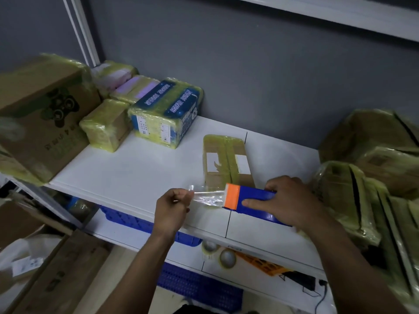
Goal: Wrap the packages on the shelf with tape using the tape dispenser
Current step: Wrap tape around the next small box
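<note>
**A:** What are the fingers doing?

**B:** The left hand (174, 207) has its fingers (181, 196) pressed together, pinching the free end of the tape (208, 197). The right hand (290, 200) grips the blue tape dispenser (258, 196), thumb laid along its near side and the rest curled over the top.

**A:** And between the two hands?

**B:** A short clear strip runs from the pinch to the dispenser's orange head (232, 197). It hangs in the air over the front part of the shelf (136, 173) and already looks creased in the middle.

**A:** Where's the package?

**B:** The flat brown package (226, 162) lies on the shelf just behind the dispenser. It has yellowish bands along its length, and its near end looks bare. Wrapped boxes (165, 112) sit to the left and a wrapped stack (353, 184) to the right.

**A:** What could go wrong?

**B:** I think slack is the main risk. If the hands drift together, the strip may fold and stick to itself, or sag onto the shelf. The package also looks light. Nothing pins it down, so a sideways pull could slide it. And the pinch is small, so the end could cling to the fingertips when it is laid down.
</note>
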Demonstrator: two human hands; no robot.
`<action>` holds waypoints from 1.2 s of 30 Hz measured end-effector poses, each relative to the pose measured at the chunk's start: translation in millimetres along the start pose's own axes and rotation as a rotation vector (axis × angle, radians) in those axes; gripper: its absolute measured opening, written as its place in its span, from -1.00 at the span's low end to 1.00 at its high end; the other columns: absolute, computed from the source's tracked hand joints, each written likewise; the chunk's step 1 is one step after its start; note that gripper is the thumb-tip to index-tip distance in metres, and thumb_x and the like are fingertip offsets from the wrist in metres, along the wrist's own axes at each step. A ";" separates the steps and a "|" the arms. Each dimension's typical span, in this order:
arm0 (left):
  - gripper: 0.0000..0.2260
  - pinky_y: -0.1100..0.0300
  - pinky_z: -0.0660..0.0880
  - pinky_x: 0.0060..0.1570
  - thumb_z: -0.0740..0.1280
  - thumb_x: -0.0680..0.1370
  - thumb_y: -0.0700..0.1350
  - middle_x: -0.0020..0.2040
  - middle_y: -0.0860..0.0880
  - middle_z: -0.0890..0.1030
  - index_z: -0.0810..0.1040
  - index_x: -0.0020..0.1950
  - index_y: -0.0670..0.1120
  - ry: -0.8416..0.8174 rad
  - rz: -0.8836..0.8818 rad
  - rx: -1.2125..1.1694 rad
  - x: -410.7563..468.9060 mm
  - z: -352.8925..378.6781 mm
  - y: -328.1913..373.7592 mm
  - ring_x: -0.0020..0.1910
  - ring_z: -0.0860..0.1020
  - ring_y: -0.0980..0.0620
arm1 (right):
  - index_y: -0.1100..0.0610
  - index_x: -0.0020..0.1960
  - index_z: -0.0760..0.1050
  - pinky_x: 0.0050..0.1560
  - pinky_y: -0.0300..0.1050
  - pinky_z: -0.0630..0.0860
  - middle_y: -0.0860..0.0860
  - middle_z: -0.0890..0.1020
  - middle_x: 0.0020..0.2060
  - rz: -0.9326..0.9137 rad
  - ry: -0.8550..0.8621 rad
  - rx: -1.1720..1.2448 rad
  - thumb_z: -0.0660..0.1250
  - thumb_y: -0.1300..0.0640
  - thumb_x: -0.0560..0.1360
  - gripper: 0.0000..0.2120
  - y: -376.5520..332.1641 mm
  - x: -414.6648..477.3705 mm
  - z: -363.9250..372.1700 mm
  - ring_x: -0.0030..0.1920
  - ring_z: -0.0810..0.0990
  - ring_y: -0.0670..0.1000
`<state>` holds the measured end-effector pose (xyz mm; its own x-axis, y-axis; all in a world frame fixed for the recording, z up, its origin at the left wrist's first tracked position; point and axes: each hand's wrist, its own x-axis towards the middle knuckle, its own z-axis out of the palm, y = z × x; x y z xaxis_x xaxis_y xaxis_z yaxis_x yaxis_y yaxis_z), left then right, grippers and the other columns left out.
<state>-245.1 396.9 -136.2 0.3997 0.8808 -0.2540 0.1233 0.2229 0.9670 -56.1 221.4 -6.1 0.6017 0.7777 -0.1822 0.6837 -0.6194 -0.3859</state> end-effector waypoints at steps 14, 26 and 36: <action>-0.87 -0.06 0.62 0.06 0.46 0.56 0.01 -0.04 0.12 0.67 0.65 -0.02 -0.03 0.027 0.092 0.150 9.5 30.4 -24.3 0.02 0.63 0.05 | 0.00 0.07 0.44 -0.24 -0.16 0.47 -0.12 0.59 -0.13 0.126 0.006 -0.246 0.51 -0.52 0.23 -0.28 -16.0 25.9 8.0 -0.14 0.61 -0.01; -0.75 0.35 0.53 0.13 0.40 0.59 0.04 0.14 0.20 0.64 0.65 0.24 0.01 0.035 0.274 0.244 7.6 31.5 -30.0 0.19 0.62 0.10 | -0.02 0.07 0.39 -0.32 -0.18 0.42 -0.16 0.48 -0.22 0.143 -0.039 -0.220 0.52 -0.52 0.22 -0.27 -16.2 32.3 6.0 -0.17 0.55 -0.01; -0.65 0.25 0.49 0.31 0.23 0.68 0.10 0.28 0.28 0.60 0.47 0.47 0.15 -0.348 0.299 0.206 -2.4 29.0 -34.3 0.30 0.50 0.32 | 0.02 0.08 0.43 -0.23 -0.14 0.51 -0.15 0.51 -0.19 0.137 -0.044 -0.220 0.52 -0.51 0.23 -0.27 -14.9 33.6 4.5 -0.13 0.60 0.00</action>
<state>-223.9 375.0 -169.3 0.7201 0.6939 0.0082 0.1198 -0.1359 0.9835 -47.9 257.2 -10.6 0.6796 0.6858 -0.2604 0.6734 -0.7240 -0.1494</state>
